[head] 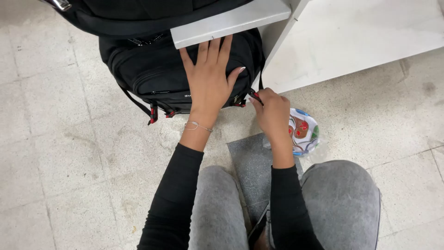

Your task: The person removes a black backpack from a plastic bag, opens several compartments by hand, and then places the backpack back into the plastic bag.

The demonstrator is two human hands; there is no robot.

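Backpack point(152, 69) top under shelf point(229, 21) & cut by frame edge; snack packet point(305, 132) partly behind right hand point(273, 113).

Backpack point(152, 74) on floor point(60, 153), tucked under shelf point(231, 21). Left hand point(210, 76) flat on backpack front. Right hand point(273, 111) at backpack's right edge. Plastic packet point(307, 132) on floor right of right hand.
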